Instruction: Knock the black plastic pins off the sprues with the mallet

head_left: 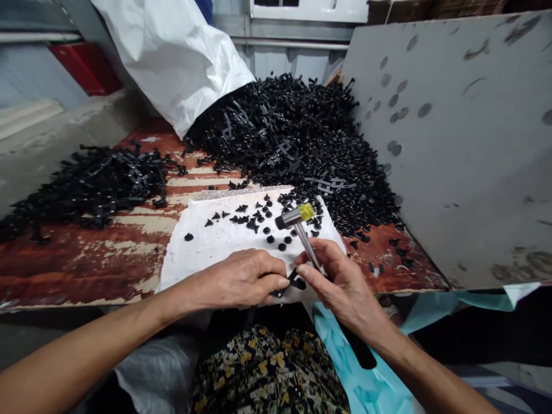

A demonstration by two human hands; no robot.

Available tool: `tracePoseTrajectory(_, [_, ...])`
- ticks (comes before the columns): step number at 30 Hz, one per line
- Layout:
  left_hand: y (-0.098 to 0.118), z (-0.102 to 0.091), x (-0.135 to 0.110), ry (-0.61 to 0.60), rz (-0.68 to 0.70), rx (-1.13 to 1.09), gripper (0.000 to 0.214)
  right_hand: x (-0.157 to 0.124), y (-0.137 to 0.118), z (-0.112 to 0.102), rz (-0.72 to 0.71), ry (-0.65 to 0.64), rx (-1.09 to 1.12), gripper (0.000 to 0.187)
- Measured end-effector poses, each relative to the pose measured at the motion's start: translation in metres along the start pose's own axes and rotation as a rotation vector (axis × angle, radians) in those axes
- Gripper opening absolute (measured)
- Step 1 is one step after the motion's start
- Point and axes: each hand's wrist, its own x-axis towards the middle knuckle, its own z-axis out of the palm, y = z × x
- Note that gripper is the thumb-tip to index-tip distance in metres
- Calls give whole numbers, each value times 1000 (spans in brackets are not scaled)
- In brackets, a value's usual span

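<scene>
My left hand [254, 277] is closed on a small black plastic part [295, 280] at the near edge of a white sheet [190, 253]. In my right hand [340, 276] lies a small two-faced hammer [307, 244], its steel head up, one face yellow and one black. The hammer's black handle slants down beneath my palm. My right thumb and fingertips also meet at the black part, close to my left fingers. Loose round black pieces with short stems [270, 238] are scattered over the sheet beyond my hands.
A large heap of black plastic parts [302, 132] spills from a white sack [172, 63] at the back. At left lies a smaller pile of black parts [107, 178]. A grey board [466, 155] stands on the right of the worn red-brown table [107, 264].
</scene>
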Motion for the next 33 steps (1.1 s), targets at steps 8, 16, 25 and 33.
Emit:
tracePoseTrajectory(8, [-5, 12, -9, 589, -135, -161, 37, 7, -3, 7, 35, 19, 238, 21])
tracePoseTrajectory(16, [-14, 21, -5, 362, -291, -851, 52, 9, -2, 18, 28, -6, 215, 20])
tracePoseTrajectory(25, [-17, 3, 16, 561, -411, -847, 21, 0, 8, -1, -30, 235, 126, 16])
tracePoseTrajectory(33, [-14, 0, 23, 604, -453, -865, 19, -1, 11, -4, 45, 227, 197, 22])
